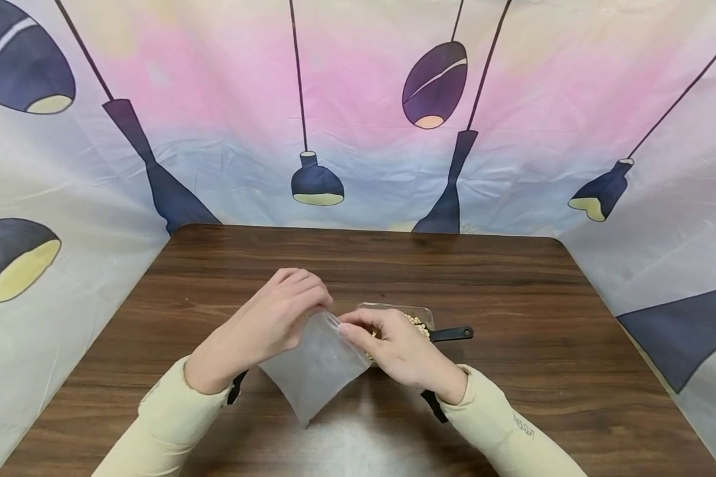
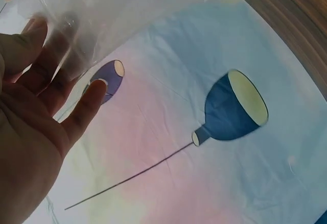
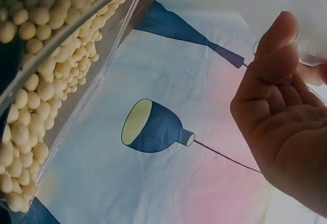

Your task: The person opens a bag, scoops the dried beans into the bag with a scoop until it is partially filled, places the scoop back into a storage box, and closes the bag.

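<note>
A translucent plastic bag (image 1: 319,377) hangs between my two hands above the wooden table, one corner pointing down. My left hand (image 1: 274,315) pinches its upper left edge; in the left wrist view the thumb (image 2: 28,42) and fingers bend around the clear film. At the upper right edge, my right hand (image 1: 402,348) pinches the bag between thumb and curled forefinger. Just behind this hand stands a clear container (image 1: 388,306) of pale soybeans (image 3: 28,106), partly covered by it. A black handle (image 1: 451,333) sticks out over the container's right side.
The dark wood table (image 1: 513,285) reaches back to a printed curtain (image 1: 358,119) with lamp drawings, which also runs along both sides. A dark wrist strap (image 1: 434,405) sits below the right cuff.
</note>
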{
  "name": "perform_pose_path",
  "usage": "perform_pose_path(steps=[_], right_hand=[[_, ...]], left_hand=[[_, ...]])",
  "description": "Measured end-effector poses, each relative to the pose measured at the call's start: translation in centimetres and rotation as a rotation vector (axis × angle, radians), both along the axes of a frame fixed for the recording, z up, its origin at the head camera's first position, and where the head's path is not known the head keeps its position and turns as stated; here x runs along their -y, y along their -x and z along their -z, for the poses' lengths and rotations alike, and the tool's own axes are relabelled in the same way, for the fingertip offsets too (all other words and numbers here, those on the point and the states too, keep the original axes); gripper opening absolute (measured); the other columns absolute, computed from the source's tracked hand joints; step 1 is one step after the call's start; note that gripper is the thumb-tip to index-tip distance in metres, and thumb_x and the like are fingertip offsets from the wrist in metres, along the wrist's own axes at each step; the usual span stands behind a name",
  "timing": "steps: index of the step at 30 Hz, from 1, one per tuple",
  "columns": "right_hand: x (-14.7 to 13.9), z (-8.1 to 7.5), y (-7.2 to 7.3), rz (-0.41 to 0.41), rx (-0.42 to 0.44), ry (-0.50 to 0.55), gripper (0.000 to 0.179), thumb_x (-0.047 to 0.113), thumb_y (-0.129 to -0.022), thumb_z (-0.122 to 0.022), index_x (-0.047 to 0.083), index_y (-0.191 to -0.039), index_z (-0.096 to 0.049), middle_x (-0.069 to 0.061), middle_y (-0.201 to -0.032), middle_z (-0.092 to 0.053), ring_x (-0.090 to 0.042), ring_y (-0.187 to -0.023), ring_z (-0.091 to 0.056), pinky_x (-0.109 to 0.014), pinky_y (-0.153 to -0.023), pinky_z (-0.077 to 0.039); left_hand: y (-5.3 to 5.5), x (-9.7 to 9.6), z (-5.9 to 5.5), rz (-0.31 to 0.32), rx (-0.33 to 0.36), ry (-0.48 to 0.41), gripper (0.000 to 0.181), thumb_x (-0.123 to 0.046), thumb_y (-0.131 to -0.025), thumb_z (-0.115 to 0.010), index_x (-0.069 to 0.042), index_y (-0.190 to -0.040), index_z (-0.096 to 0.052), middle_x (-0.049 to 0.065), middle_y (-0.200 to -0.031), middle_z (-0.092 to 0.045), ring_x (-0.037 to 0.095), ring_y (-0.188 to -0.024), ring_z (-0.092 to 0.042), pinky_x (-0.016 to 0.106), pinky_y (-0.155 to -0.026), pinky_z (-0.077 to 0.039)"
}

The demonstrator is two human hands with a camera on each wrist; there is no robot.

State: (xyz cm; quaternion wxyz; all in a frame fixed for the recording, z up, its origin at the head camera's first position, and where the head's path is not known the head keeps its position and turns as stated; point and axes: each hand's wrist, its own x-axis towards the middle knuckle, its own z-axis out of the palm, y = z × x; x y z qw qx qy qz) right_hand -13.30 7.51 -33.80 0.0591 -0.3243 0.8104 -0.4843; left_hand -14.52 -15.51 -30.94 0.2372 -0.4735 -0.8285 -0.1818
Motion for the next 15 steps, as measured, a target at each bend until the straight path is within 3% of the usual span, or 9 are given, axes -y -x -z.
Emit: perform_pose_path(steps=[6,9,12,15], right_hand=[[0.1,0.3,0.3,-0.035,0.12,0.084,0.018,0.025,-0.1,-0.057,0.013,-0.101,-0.07,0.004,-0.08,-0.061,-0.013,-0.07,-0.059,-0.025,-0.063,-0.049],[0.3,0.4,0.3,0.028,0.108,0.055,0.015,0.022,-0.099,-0.057,0.013,-0.098,-0.069,0.003,-0.078,-0.06,-0.012,-0.068,-0.057,-0.025,-0.061,-0.047],[0.7,0.7,0.4,0.123,0.088,0.037,0.014,0.021,-0.099,-0.057,0.015,-0.095,-0.068,0.004,-0.077,-0.06,-0.011,-0.064,-0.052,-0.025,-0.057,-0.043],[1.1,0.9,0.5,0.191,0.095,0.072,0.013,0.02,-0.099,-0.057,0.014,-0.092,-0.066,0.003,-0.073,-0.058,-0.01,-0.059,-0.048,-0.023,-0.053,-0.039]], left_hand=[[0.0,-0.6,0.1,0.067,0.002,-0.075,0.022,0.009,-0.085,-0.064,-0.012,-0.091,-0.064,-0.001,-0.103,-0.064,0.023,-0.117,-0.055,0.042,-0.1,-0.037],[0.2,-1.0,0.5,0.06,-0.007,-0.117,0.015,0.003,-0.087,-0.065,-0.009,-0.096,-0.065,0.006,-0.116,-0.063,0.028,-0.125,-0.05,0.046,-0.104,-0.034],[0.1,-1.7,1.3,-0.043,0.007,-0.197,0.027,-0.014,-0.094,-0.062,0.0,-0.116,-0.056,0.016,-0.134,-0.05,0.033,-0.129,-0.041,0.048,-0.104,-0.031],[-0.3,-2.4,2.2,-0.217,0.07,-0.3,0.049,-0.033,-0.096,-0.06,0.003,-0.123,-0.044,0.02,-0.129,-0.042,0.034,-0.116,-0.04,0.046,-0.095,-0.032]])
